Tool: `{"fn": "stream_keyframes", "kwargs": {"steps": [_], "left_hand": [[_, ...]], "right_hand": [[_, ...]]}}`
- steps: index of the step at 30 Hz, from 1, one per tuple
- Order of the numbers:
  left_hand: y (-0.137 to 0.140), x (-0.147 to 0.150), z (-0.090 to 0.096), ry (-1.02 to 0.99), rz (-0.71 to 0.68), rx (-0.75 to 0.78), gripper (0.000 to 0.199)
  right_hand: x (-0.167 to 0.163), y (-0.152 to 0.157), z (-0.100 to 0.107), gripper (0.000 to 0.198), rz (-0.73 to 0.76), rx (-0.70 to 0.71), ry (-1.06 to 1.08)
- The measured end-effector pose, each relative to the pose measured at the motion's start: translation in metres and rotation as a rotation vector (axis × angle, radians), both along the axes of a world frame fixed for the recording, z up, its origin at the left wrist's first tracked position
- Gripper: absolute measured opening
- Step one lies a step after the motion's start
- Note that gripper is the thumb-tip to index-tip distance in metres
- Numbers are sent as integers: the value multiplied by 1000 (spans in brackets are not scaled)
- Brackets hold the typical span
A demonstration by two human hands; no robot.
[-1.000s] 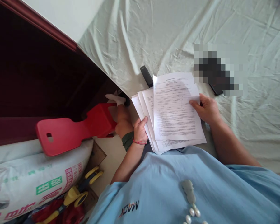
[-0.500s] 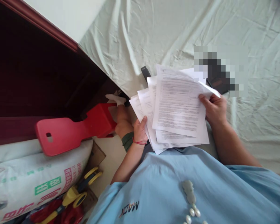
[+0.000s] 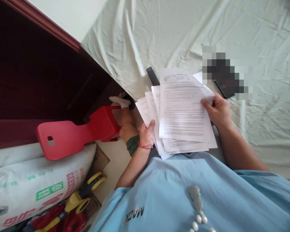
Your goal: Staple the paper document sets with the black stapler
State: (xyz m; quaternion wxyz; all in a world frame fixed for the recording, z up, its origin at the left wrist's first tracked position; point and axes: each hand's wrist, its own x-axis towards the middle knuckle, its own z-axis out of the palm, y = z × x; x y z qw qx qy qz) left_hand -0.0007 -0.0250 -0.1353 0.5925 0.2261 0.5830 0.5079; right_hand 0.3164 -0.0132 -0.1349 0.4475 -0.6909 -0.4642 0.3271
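L hand (image 3: 146, 134) gripping the paper stack (image 3: 186, 146) by its side, R hand (image 3: 219, 110) pinching the top sheet (image 3: 181, 106), thumb uppermost — pages fanned nr edge of the pale cloth (image 3: 159, 35)! Dark bar (image 3: 153, 76) on that cloth, red chair (image 3: 62, 137) off its L edge.

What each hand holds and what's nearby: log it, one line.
left hand: grips lower papers | right hand: pinches top page at right edge | nearby: black object on pale cloth, red chair
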Motion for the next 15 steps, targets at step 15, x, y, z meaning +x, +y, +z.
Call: {"fn": "stream_keyframes", "kwargs": {"steps": [15], "left_hand": [[-3,2,1,-25,-52,17,62]], "right_hand": [[1,-1,4,28,75,-11,32]]}}
